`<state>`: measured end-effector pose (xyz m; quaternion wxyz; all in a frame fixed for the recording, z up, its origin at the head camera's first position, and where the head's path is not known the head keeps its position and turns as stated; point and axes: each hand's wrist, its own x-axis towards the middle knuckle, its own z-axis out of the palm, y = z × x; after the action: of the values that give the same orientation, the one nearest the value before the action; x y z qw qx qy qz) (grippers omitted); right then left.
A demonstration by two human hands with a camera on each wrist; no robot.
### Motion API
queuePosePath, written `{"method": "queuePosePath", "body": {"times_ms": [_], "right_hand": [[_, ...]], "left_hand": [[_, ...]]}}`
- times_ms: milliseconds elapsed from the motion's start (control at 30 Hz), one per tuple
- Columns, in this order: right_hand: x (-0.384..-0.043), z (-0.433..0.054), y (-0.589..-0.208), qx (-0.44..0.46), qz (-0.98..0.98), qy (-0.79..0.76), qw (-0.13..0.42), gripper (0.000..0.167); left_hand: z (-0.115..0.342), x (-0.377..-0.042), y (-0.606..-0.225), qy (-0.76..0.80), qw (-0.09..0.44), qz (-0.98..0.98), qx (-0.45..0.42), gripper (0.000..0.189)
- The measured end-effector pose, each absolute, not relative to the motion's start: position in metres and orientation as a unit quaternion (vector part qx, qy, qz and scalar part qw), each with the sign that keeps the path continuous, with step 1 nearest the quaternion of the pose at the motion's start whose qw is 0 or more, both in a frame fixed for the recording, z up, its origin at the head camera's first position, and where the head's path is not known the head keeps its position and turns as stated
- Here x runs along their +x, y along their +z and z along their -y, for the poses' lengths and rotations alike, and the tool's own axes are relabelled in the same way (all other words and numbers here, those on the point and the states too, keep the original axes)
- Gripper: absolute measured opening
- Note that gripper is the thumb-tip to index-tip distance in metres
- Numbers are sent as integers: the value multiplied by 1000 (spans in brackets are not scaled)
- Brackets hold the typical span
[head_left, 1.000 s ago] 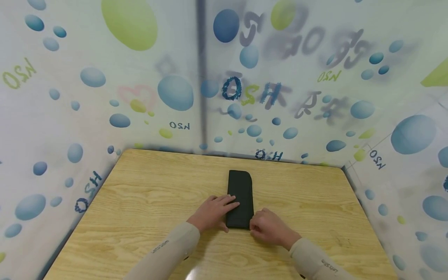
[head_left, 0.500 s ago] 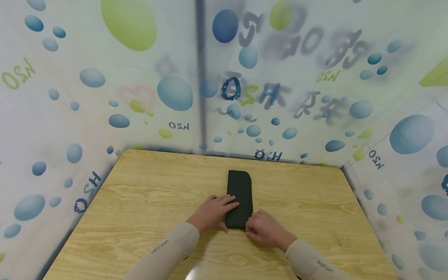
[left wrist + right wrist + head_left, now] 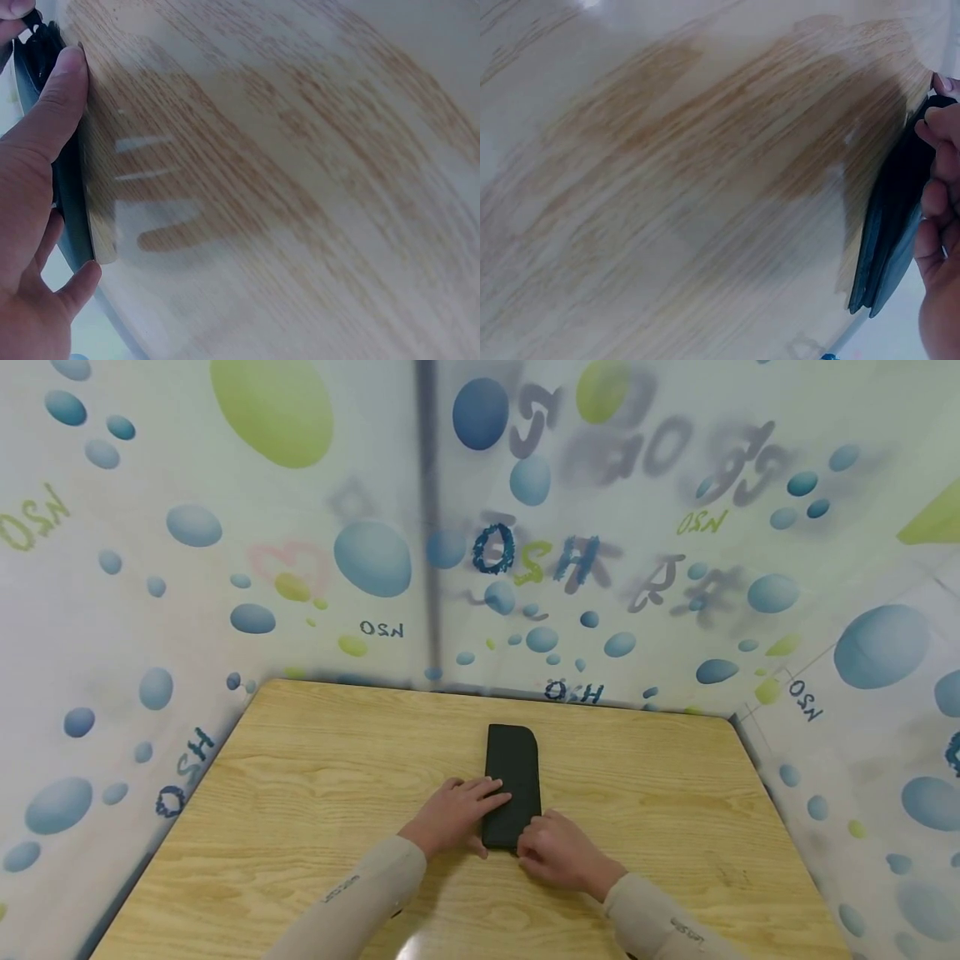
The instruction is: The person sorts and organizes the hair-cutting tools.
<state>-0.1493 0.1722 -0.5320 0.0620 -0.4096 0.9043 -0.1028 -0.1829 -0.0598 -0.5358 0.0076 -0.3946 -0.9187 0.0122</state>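
A long black zip wallet [image 3: 517, 752] lies flat on the wooden table, its upper right corner rounded. My left hand [image 3: 453, 814] rests on its left side with straight, spread fingers on the cover. In the left wrist view, the thumb [image 3: 64, 94] presses against the wallet's edge. At the lower right corner, my right hand [image 3: 562, 850] has its fingers curled and pinches the small black zipper pull [image 3: 32, 19]. The right wrist view shows the wallet's two covers [image 3: 881, 240] standing slightly apart along the long side.
The wooden table [image 3: 337, 743] has rounded back corners. White walls [image 3: 360, 468] printed with blue and green drops and mirrored lettering enclose it at the back and on both sides. A glare spot lies near the front edge.
My right hand has slid left along the wallet's near edge, from beside the lower right corner to over it. The left hand stays in place on the wallet.
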Motion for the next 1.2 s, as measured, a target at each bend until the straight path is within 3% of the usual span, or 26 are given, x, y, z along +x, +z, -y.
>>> {"method": "queuePosePath", "body": {"times_ms": [667, 1200], "right_hand": [[-147, -155, -534, -428, -901, -57, 28, 11], [-146, -151, -532, -385, -919, -59, 62, 12]], "left_hand": [[60, -182, -535, 20, 3, 921, -390, 95], [63, -184, -531, 0, -25, 917, -397, 77]]}}
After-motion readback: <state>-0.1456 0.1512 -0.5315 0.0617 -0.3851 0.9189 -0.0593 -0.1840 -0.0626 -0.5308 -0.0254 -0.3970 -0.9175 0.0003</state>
